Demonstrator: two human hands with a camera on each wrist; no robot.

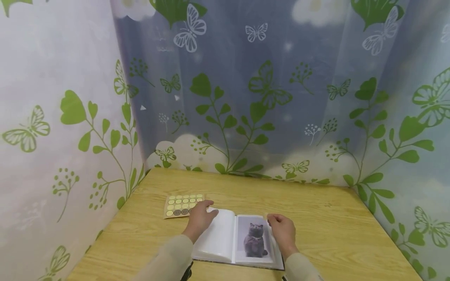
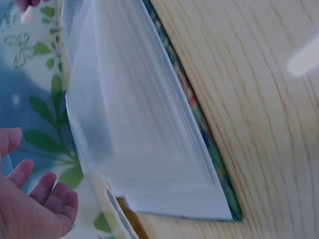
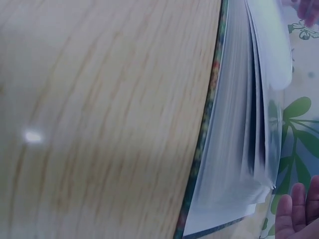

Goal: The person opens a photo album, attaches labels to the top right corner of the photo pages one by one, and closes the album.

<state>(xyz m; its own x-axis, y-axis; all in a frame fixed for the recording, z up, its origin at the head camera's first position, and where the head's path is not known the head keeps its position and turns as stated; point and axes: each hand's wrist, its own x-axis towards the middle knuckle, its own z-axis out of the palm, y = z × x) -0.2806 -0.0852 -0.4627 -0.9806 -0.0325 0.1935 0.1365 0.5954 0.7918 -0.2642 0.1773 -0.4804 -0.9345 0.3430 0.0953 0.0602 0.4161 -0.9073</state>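
Note:
An open photo album (image 1: 219,238) lies on the wooden table (image 1: 327,222) near its front edge. Its left page is blank white, and its right page shows a grey cat photo (image 1: 254,240). My left hand (image 1: 199,217) rests with relaxed fingers on the top left corner of the blank page. My right hand (image 1: 282,229) lies at the top right corner of the cat page and grips nothing that I can see. The left wrist view shows the left hand (image 2: 35,206) with loose fingers beside the stacked album pages (image 2: 144,134). In the right wrist view, fingertips (image 3: 299,209) sit just off the album's page edges (image 3: 234,139).
A sheet of round yellow stickers (image 1: 183,204), a few of them dark, lies on the table just left of the album. Curtains (image 1: 246,97) printed with green leaves and butterflies close in the table at the back and on both sides.

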